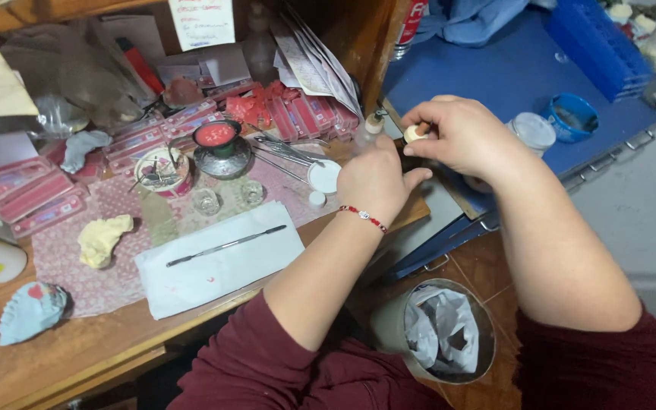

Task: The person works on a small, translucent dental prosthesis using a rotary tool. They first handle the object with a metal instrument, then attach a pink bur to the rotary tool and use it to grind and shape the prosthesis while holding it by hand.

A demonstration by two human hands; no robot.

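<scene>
My left hand (373,182), with a red bracelet on the wrist, is closed around a small dark bottle (402,144) at the right end of the wooden desk. Just above it, my right hand (461,137) pinches the bottle's small cream-coloured cap (415,134) between thumb and fingers. A small clear bottle with a cork-like top (371,127) stands right behind my left hand. On the white sheet (218,262) in front of me lies a thin metal spatula (225,246).
On the desk are a small metal stand holding a dish of red wax (218,140), a cup of tools (162,173), two tiny glass cups (229,197), pink boxes (32,193), a yellow lump (102,239). Blue drawers (510,76) stand to the right, a lined bin (438,330) below.
</scene>
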